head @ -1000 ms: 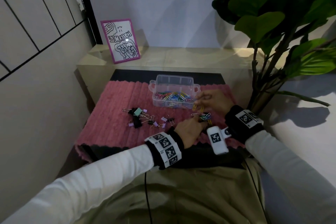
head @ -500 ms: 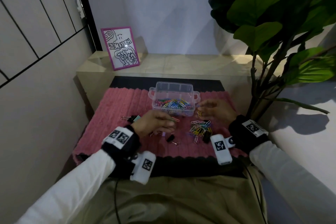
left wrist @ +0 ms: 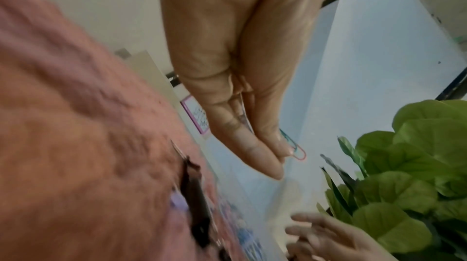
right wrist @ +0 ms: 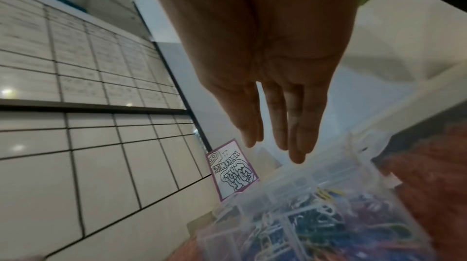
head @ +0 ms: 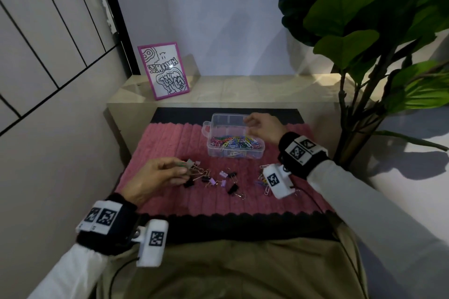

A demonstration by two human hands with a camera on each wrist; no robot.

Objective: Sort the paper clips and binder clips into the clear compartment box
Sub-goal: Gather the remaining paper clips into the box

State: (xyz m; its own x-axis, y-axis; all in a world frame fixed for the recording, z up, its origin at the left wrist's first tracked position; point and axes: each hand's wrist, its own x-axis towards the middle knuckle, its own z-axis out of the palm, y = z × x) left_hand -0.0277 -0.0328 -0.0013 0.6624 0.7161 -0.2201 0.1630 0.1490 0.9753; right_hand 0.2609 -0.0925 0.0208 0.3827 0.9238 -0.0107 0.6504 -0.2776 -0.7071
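Observation:
The clear compartment box (head: pixel 220 121) stands at the back of the pink mat (head: pixel 167 138); coloured paper clips (head: pixel 234 141) fill its nearer compartments. My right hand (head: pixel 247 124) hovers over the box's back right part with fingers (right wrist: pixel 298 145) straight and nothing seen in them. My left hand (head: pixel 183 170) is low over the mat's left side and pinches paper clips (left wrist: pixel 294 147), one pink and one teal, between thumb and fingers. Black and lilac binder clips (head: pixel 218 181) lie scattered just right of it. A small pile of paper clips (head: pixel 261 181) sits partly behind the right wrist camera.
A large potted plant (head: pixel 364 31) leans in on the right. A pink-framed picture (head: pixel 165 70) stands on the beige ledge (head: pixel 243 90) behind the mat. A tiled wall closes the left side.
My left hand went from the paper-clip pile on the right across to the binder clips on the left. My right hand rose from beside the box to over it.

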